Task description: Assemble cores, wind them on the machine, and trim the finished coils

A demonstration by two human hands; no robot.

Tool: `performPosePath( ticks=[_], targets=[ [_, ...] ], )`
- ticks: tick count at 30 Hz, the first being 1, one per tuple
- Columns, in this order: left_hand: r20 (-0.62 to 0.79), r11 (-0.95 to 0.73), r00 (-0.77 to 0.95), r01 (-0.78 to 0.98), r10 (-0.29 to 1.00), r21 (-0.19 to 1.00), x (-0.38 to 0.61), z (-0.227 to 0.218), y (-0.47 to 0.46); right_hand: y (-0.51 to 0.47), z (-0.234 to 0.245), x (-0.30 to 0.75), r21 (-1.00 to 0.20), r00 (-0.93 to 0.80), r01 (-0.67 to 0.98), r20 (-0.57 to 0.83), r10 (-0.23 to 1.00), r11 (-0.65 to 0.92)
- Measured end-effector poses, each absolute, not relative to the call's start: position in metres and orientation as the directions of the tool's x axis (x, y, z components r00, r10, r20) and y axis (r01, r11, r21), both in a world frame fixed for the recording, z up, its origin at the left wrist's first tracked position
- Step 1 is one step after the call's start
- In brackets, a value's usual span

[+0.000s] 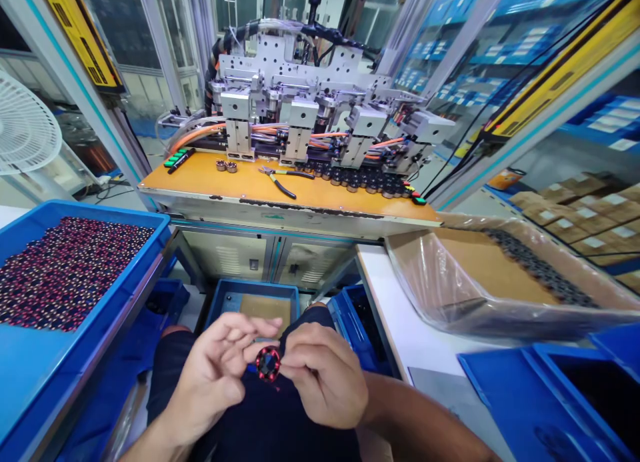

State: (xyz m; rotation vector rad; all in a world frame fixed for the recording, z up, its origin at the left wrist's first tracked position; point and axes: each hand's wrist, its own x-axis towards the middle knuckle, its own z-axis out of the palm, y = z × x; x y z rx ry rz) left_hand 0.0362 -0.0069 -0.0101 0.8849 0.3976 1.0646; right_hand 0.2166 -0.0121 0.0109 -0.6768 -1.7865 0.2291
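Note:
A small round motor stator (269, 363) with a black core and red wire windings is held up over my lap. The thumb and fingertips of my right hand (325, 375) pinch it at its right edge. My left hand (220, 362) is beside it on the left, fingers spread and thumb apart. One left fingertip is at the stator's edge; whether it presses on it I cannot tell. A short red wire end seems to hang below the stator.
To the left, a blue tray (150, 225) holds many similar stators. Ahead, a machine (300, 115) stands behind an orange worktop (210, 182) with pliers (280, 182) and dark round parts (350, 179). A plastic-lined box (430, 275) sits right; a blue bin (255, 287) lies below.

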Motion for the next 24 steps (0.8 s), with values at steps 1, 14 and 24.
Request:
performPosePath(
  ticks=[1,14,24],
  targets=[
    [0.072,0.239,0.511,-0.517,0.857,0.822,0.036,-0.009,-0.007,-0.011,0.012,0.218,-0.443,-0.195,0.336,0.831,0.521,0.831],
    [0.193,-0.106,0.306,-0.280,0.932,0.954,0.042,-0.008,-0.016,-0.017,0.003,0.212,-0.668,-0.066,0.326,0.690,0.721,0.669],
    [0.585,-0.604,0.182,0.074,0.791,0.794,0.042,-0.017,-0.014,-0.019,-0.011,0.200,-0.969,-0.012,-0.115,0.220,0.975,0.217]
  ],
)
